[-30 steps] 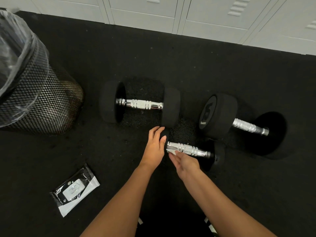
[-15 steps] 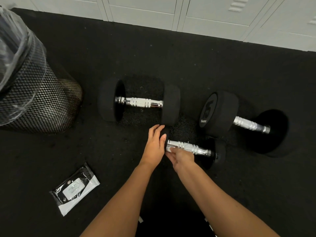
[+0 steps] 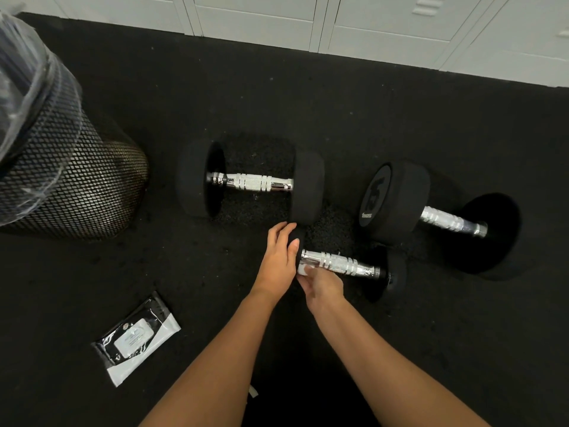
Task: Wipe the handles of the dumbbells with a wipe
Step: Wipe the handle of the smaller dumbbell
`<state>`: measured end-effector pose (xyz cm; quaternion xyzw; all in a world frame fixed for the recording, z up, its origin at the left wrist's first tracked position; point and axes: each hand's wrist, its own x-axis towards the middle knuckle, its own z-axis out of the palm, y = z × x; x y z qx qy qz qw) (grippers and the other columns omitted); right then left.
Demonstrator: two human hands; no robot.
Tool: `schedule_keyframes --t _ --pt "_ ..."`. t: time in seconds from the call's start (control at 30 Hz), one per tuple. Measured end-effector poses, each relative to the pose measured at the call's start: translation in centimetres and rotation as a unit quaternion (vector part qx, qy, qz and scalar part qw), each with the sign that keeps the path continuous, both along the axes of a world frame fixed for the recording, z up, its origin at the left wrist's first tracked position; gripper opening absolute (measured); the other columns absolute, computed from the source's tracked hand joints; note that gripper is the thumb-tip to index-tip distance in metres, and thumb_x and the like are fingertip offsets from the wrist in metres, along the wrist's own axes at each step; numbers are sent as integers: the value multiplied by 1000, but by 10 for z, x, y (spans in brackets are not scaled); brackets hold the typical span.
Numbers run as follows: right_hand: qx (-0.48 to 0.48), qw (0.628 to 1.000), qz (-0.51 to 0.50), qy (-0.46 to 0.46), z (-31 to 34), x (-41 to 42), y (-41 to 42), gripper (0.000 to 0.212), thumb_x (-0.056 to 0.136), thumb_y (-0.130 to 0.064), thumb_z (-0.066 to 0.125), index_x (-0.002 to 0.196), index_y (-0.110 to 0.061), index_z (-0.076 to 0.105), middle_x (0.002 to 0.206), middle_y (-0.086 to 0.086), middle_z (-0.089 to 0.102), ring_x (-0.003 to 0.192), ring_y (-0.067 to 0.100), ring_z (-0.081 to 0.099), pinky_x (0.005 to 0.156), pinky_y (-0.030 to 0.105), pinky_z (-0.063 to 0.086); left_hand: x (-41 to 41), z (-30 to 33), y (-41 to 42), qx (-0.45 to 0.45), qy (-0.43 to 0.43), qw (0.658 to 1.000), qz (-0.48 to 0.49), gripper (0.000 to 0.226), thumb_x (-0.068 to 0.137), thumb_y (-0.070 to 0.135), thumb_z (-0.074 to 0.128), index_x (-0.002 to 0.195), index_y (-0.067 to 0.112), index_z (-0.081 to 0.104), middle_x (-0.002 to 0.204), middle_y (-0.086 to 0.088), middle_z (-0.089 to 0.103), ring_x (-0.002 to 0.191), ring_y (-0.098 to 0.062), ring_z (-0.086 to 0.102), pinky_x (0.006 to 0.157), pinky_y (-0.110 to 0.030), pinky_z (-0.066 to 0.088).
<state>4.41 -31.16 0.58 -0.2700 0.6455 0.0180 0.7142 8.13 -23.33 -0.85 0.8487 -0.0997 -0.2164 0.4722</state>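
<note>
Wiping the small dumbbell's handle (image 3: 338,262) at 5 o'clock: my right hand (image 3: 323,286) pinches the wipe (image 3: 303,270), left hand (image 3: 278,260) grips its end; next, I'd slide rightward

Three dumbbells on floor mat (image 3: 338,103). Small dumbbell (image 3: 341,265) nearest me; my left hand (image 3: 277,260) on its left end, my right hand (image 3: 321,285) under its handle beside the left, with wipe (image 3: 303,270). Second dumbbell (image 3: 252,181) behind it. Third dumbbell (image 3: 437,218) to right. Bin (image 3: 61,167) far left. Wipe pack (image 3: 137,339) near left. Lockers (image 3: 369,23) along the far edge.
</note>
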Motion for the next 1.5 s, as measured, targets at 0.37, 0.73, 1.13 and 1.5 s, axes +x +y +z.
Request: schedule_keyframes --t 0.37,0.73,1.13,1.5 --pt "45 999 5 -23 -7 -8 -7 37 88 12 46 124 4 50 118 22 60 110 31 59 97 40 46 0 0 1 -1 0 1000 -2 39 100 23 32 139 17 37 145 2 24 118 2 33 97 -16 29" --pt "64 997 41 -18 1 -9 -14 26 89 12 45 112 5 55 115 24 61 106 32 61 99 42 46 0 -1 1 -1 0 1000 -3 39 100 23 32 139 18 37 145 4 24 116 3 34 95 -13 29" --pt "71 992 104 3 21 -1 -23 35 90 12 43 124 6 48 118 26 59 109 34 59 92 41 47 0 -3 1 -3 -18 1000 -6 39 100 24 31 138 18 38 144 3 26 116 3 34 94 -13 30" --pt "-562 572 593 -77 9 -14 -47 25 85 1 60 107 -10 64 86 10 68 75 23 67 69 34 57 0 -3 1 4 -18 1000 -5 39 100 24 32 138 17 37 144 3 25 118 1 35 96 -11 27"
